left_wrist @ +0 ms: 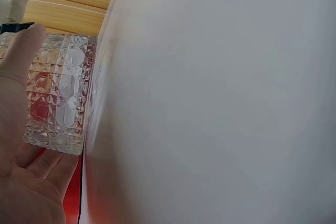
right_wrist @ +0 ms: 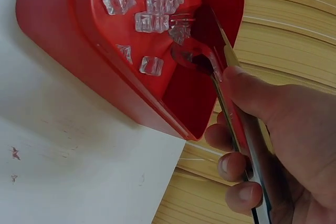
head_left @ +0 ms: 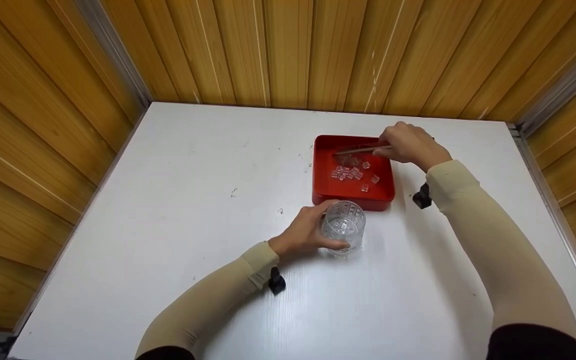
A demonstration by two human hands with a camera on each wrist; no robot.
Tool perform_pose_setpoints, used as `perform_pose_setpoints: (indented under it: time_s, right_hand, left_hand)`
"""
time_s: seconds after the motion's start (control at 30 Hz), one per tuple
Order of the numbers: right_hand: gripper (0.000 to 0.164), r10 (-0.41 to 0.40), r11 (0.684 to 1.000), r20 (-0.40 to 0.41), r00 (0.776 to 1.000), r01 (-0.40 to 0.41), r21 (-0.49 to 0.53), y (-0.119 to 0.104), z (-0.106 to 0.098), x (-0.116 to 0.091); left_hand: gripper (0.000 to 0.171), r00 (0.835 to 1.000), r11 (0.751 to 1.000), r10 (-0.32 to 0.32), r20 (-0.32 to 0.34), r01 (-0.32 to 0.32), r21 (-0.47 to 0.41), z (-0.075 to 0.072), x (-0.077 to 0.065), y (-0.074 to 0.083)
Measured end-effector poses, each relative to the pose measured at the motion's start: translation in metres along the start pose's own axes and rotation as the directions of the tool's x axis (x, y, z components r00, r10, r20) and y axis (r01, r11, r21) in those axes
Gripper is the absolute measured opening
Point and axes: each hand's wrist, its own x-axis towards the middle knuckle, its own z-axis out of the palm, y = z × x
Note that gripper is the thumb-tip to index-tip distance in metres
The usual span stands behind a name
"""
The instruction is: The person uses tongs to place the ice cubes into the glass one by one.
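My left hand (head_left: 304, 231) holds a clear patterned glass (head_left: 350, 235) upright on the table, just in front of the red tray (head_left: 338, 200). In the left wrist view the thumb lies on one side of the glass (left_wrist: 65, 90) and the fingers on the other. Over the tray's back right side my right hand (head_left: 410, 142) grips metal tongs (right_wrist: 236, 114), with one fork-shaped and one spoon-shaped end. Those ends reach down into the tray, around a clear ice-like cube (right_wrist: 179, 34); whether they squeeze it I cannot tell. Several more clear cubes (head_left: 340, 173) lie loose on the tray's bottom.
The white table (head_left: 208, 200) has small dark marks on it. Wood-patterned walls (head_left: 288, 55) stand behind it and at both sides, with metal posts at the corners. Each wrist carries a small black device (head_left: 276, 281).
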Motion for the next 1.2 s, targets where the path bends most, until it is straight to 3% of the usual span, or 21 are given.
perform_pose_setpoints:
  time_s: [0.33, 1.2]
  right_hand:
    - [0.037, 0.135, 0.985, 0.063, 0.989, -0.141, 0.104, -0.014, -0.009, -0.001]
    - [0.035, 0.194, 0.968, 0.088, 0.977, -0.205, 0.145, -0.019, -0.006, 0.000]
  left_hand:
    - [0.086, 1.000, 1.000, 0.015, 0.002, -0.014, -0.020, -0.002, -0.001, 0.001]
    - [0.084, 1.000, 0.999, -0.001, 0.022, 0.001, -0.033, -0.002, 0.000, 0.002]
